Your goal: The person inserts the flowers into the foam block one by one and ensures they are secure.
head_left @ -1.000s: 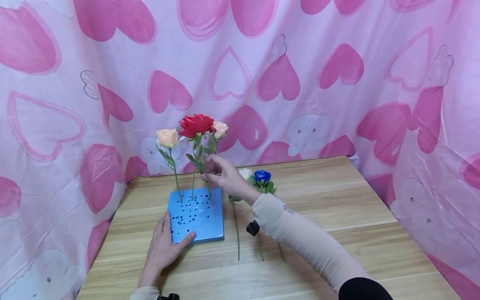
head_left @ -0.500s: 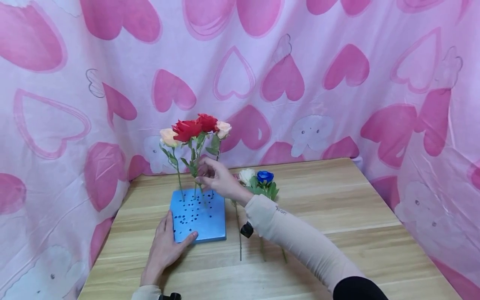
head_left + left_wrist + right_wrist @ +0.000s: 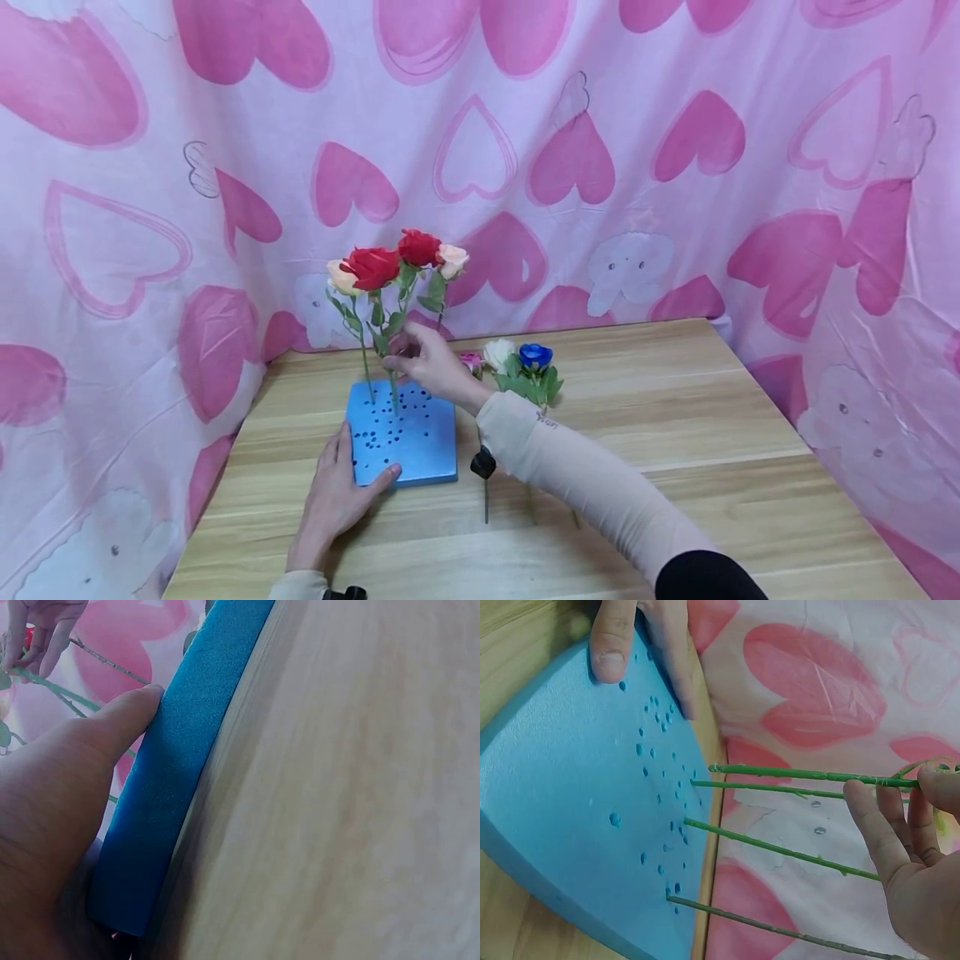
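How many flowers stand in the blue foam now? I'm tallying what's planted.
4: a peach rose at left, a red rose held by the right hand, another red rose, and a pale rose at right.

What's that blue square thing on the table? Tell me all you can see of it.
The blue foam block is a flat, square slab, thick-edged and soft-looking, lying on the wooden table near the back left corner. Its top is peppered with small dark holes. Four flower stems stand in holes toward its far side. The left hand rests against its near left corner, thumb on the near edge. The right hand pinches a red rose's stem above it, not touching the block.
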A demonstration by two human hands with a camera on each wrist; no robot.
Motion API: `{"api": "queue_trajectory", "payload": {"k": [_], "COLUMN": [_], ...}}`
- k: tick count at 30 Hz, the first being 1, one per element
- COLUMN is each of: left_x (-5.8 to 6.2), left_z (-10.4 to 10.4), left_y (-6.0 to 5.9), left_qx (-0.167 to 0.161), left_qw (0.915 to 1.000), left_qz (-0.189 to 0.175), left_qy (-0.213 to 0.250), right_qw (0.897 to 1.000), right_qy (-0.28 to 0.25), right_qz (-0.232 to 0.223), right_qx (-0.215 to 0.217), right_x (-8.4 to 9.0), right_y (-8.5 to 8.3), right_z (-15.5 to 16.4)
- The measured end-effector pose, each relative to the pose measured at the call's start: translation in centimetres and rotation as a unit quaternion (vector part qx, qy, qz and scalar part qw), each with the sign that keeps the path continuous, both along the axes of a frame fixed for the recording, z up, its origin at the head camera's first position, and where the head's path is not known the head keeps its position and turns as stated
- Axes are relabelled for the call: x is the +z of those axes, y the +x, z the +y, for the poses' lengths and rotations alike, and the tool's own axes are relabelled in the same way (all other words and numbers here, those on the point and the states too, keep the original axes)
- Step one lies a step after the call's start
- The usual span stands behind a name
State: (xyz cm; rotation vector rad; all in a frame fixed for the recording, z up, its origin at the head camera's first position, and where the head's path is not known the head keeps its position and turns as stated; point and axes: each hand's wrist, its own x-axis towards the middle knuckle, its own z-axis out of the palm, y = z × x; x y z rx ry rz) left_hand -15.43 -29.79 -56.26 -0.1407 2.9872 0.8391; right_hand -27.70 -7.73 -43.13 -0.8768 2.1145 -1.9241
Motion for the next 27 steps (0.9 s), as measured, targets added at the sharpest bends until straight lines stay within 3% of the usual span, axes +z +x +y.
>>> {"api": "queue_trajectory", "payload": {"k": [19, 27], "left_x": [0.0, 0.1], "left_z": [-0.1, 0.0], "left_y": [0.2, 0.2], "left_qx": [0.002, 0.002], "left_qw": [1.0, 1.0], "left_qz": [0.0, 0.003], "left_qy": [-0.002, 0.002], "right_qw": [1.0, 0.999], "right_qy": [0.025, 0.036], "right_qz": [0.011, -0.009], "right_qx": [-0.008, -0.018], "right_x": [-1.3, -1.8], "right_y": [-0.2, 0.0], "right_z": [-3.2, -3.8]}}
